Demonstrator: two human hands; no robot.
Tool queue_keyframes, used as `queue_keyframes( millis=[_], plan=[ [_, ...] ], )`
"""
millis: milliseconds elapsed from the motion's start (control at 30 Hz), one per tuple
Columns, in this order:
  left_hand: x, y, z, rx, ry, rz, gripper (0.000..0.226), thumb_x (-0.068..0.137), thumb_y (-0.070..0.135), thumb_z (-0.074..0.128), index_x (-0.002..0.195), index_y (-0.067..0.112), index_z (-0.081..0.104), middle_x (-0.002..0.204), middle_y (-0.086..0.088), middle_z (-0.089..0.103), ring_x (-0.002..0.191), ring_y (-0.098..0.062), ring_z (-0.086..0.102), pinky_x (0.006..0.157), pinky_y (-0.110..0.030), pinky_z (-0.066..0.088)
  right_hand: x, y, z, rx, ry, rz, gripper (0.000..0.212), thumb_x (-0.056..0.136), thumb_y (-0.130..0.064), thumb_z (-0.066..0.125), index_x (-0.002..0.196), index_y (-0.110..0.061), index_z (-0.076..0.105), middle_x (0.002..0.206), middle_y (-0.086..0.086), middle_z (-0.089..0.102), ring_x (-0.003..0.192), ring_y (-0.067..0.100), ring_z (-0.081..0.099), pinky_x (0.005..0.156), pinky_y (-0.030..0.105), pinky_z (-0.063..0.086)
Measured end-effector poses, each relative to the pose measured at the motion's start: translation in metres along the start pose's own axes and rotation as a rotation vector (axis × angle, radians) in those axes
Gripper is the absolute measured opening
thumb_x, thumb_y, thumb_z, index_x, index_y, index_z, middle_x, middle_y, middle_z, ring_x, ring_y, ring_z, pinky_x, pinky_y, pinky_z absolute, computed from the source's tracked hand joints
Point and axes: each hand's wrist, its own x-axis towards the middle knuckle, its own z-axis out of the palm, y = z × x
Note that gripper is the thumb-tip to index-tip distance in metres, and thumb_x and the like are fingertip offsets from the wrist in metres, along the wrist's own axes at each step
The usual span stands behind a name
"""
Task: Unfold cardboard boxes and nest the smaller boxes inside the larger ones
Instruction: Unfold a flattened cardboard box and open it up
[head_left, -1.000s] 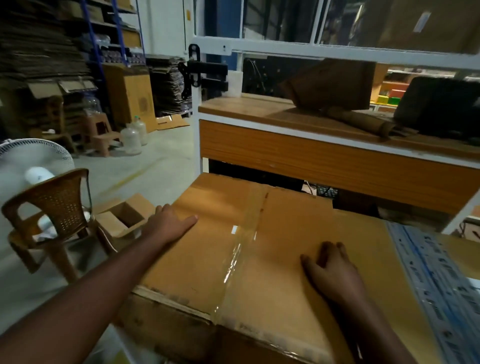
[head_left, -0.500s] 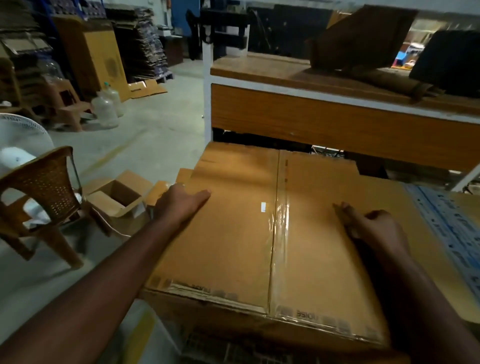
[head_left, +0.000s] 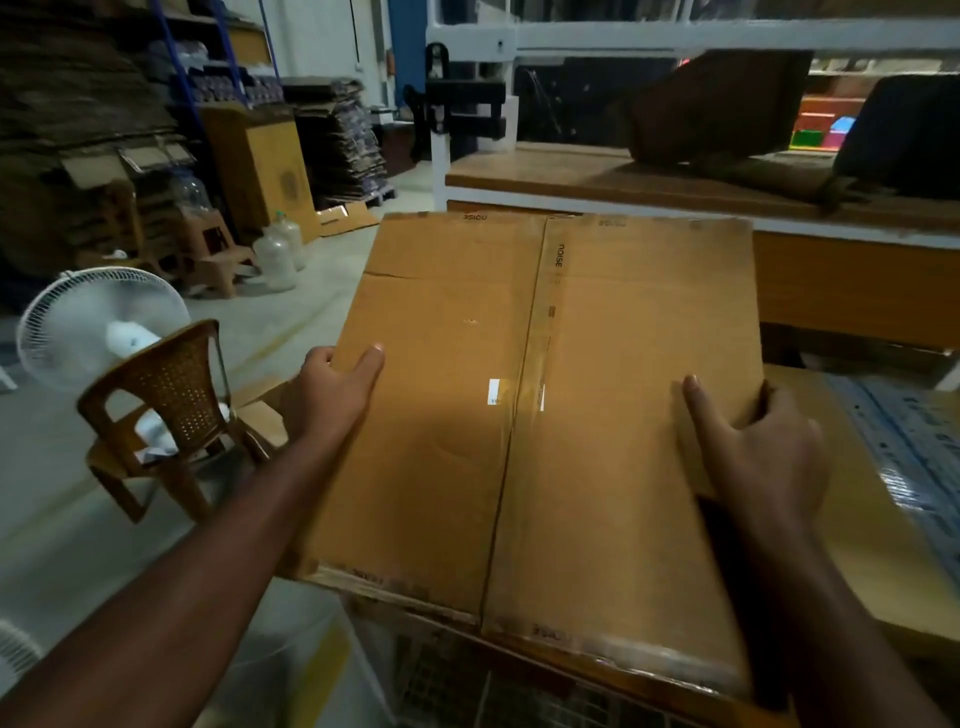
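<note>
A: Entry, head view. Where is the task's thing?

B: One flattened cardboard box (head_left: 545, 415), brown, held in front of the person, its far edge tilted up towards the wooden desk (head_left: 571, 171) behind. A taped seam runs down its middle; the word "noise" is printed beside the seam near the far end. A small white label sits near the centre.

A: Hands?

B: Well apart, one on each long side of the box. The left hand (head_left: 332, 395) grips the left edge: thumb lies on the top face, fingers curl round the edge and go under, out of sight. The right hand (head_left: 763, 452) grips the right edge the same way, thumb on top, fingers wrapped round the side.

A: What lies below the box?

B: Its near edge is close to a second layer of cardboard (head_left: 883, 561) that extends to the right. Touching or not, cannot tell. On that layer, far right, a strip of printed tape (head_left: 914, 441) in blue and white. Below the near edge, a wire mesh (head_left: 519, 691) surface, dim.

A: Surroundings?

B: Left of the box, on the floor: a brown woven chair (head_left: 166, 410), a white fan (head_left: 98, 327) behind it, two clear bottles (head_left: 278, 254) farther back, just beside a small stool (head_left: 218, 254). Stacks of flat cardboard (head_left: 337, 140) fill the far left. On the desk, a dark brown leaning box (head_left: 717, 104), blurred.
</note>
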Motion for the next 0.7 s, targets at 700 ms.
queue_keyframes(
  millis=[700],
  plan=[
    [-0.039,0.005,-0.021,-0.657,-0.147,-0.105,0.089,0.075,0.097,0.042,0.128,0.03,0.07,0.121,0.001,0.075,0.112,-0.021,0.07,0.1,-0.051,0.051,-0.023,0.037,-0.017,0.718,0.162,-0.099,0.028,0.111,-0.052,0.037,0.112,-0.036,0.06,0.113,0.003,0.063,0.098,0.014,0.063,0.082,0.048,0.054]
  ],
)
